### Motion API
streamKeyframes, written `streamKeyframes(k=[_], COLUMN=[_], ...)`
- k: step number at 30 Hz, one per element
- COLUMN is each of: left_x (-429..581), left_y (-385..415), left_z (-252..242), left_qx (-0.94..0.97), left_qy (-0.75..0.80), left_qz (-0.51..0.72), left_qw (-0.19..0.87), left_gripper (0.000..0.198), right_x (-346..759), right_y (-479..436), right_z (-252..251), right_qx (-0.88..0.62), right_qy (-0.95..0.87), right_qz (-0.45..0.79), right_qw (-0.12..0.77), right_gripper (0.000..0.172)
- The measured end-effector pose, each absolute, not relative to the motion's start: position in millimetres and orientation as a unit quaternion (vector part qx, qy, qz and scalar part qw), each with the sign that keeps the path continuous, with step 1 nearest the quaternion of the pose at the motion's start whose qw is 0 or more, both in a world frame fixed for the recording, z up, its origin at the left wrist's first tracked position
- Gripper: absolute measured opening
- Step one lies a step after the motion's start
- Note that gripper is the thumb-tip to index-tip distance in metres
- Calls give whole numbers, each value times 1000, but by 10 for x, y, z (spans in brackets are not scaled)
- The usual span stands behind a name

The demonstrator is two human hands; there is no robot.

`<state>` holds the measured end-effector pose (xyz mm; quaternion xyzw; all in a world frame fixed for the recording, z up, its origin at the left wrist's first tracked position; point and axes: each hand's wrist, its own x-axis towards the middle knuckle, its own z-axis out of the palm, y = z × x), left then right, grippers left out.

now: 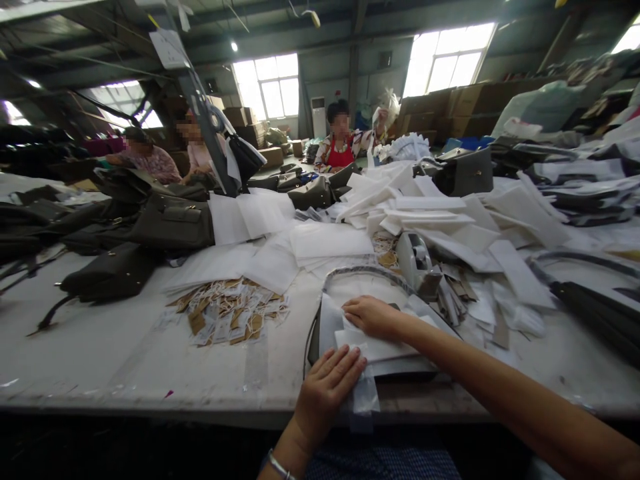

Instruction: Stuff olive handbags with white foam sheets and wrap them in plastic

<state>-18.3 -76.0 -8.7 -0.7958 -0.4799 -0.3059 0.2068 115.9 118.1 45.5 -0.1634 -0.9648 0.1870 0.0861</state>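
Observation:
My left hand (327, 383) lies flat with its fingers stretched out on a white wrapped bundle (385, 350) at the near edge of the table (125, 353). My right hand (373, 315) rests on the top of the same bundle, fingers curled and pressing down on the white paper. A dark bag seems to lie inside the white wrapping, its curved strap (360, 272) arching just behind my hands. A tape dispenser (416, 259) stands a little beyond my right hand.
A heap of brown and white hang tags (227, 313) lies to the left. Stacks of white sheets (425, 213) cover the middle and right. Dark bags (150, 227) pile up at left. Other people sit working at the far end.

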Motion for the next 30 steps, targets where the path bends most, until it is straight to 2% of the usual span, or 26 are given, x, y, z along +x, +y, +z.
streamKeyframes(k=[5, 8, 11, 17, 20, 24, 27, 30], left_x=[-181, -183, -189, -202, -199, -191, -187, -184], left_y=[-761, -761, -768, -778, -775, -772, -771, -773], left_z=[-111, -124, -132, -115, -103, -103, -113, -125], left_qx=[-792, -792, -794, -801, -800, -799, -798, -795], left_qy=[-497, -501, -499, -496, -495, -495, -495, -496], left_qz=[-308, -313, -314, -309, -309, -309, -307, -307], left_qw=[178, 159, 147, 132, 138, 146, 156, 165], left_gripper=[42, 43, 45, 46, 47, 47, 48, 48], right_x=[1436, 1795, 2145, 2232, 2055, 1884, 1855, 1896], right_y=[930, 548, 76, -407, -367, -313, -371, -502], right_z=[502, 493, 366, -169, -356, -366, -290, -236], right_qx=[-112, -129, -130, -96, -111, -99, -100, -103], right_qy=[-968, -946, -928, -962, -945, -917, -897, -889], right_qz=[175, 178, 142, 40, 10, 34, 76, 129], right_qw=[139, 237, 320, 254, 309, 386, 425, 426], right_gripper=[28, 28, 36, 37, 26, 14, 14, 18])
